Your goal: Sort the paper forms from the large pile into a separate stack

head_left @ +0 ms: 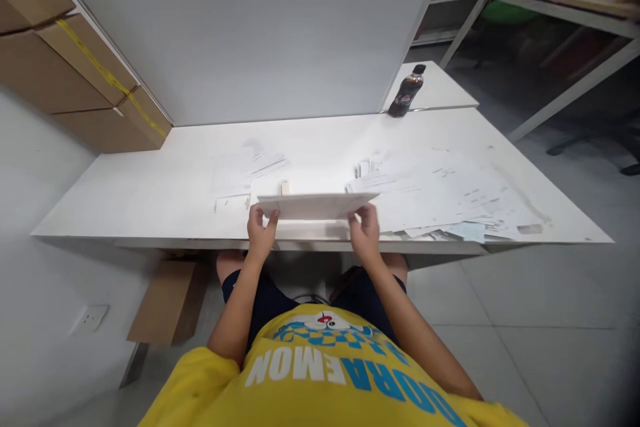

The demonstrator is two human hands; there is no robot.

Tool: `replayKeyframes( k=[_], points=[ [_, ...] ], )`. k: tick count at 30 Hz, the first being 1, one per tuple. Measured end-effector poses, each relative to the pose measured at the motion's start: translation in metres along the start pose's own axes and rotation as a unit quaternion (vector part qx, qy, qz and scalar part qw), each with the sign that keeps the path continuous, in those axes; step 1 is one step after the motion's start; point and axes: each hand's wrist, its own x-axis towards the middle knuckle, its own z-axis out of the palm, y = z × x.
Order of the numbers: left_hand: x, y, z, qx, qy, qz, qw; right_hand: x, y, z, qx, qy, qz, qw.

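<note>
Between my two hands is a white sheet of paper (316, 205), held up on edge just above the front of the white desk. My left hand (262, 230) pinches its left end, thumb on the near side. At the right end, my right hand (365, 230) grips it with thumb and fingers closed. Behind the sheet's top edge stands a small pale block (285, 187), partly hidden; I cannot tell what it is. Loose printed papers (425, 190) spread over the desk to the right of my right hand, and a few more sheets (233, 170) lie beyond my left hand.
The white desk (125, 190) runs across in front of me, against a grey panel (260, 33). A dark soda bottle (407, 91) stands at the back right. Cardboard boxes (95, 80) are stacked at the left, with another box (167, 300) below the desk.
</note>
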Motion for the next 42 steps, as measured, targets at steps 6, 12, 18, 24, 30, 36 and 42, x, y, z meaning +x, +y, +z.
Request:
replayKeyframes(
  k=[6, 12, 18, 24, 30, 36, 42],
  points=[
    [-0.012, -0.025, 0.018, 0.028, 0.100, -0.011, 0.995, -0.001, 0.029, 0.008, 0.011, -0.091, 0.041, 0.995],
    [-0.020, -0.006, 0.002, 0.064, 0.138, 0.011, 0.988, 0.001, 0.004, -0.005, -0.063, -0.149, 0.034, 0.986],
    [-0.040, 0.004, -0.022, 0.013, 0.077, -0.103, 0.992, -0.032, 0.002, -0.030, -0.047, -0.203, 0.132, 0.969],
    [-0.054, -0.008, -0.026, 0.040, -0.009, -0.191, 0.981, -0.051, 0.019, -0.039, -0.002, -0.108, 0.271, 0.957],
    [-0.049, -0.008, -0.023, 0.102, -0.024, -0.168, 0.980, -0.042, 0.015, -0.039, 0.000, -0.079, 0.264, 0.961],
    [-0.058, -0.009, -0.020, 0.074, -0.078, -0.182, 0.977, -0.041, 0.016, -0.038, -0.070, -0.032, 0.229, 0.970],
    [-0.052, -0.003, -0.016, 0.223, -0.080, -0.070, 0.969, -0.034, 0.014, -0.040, -0.099, -0.018, 0.190, 0.977]
  ],
)
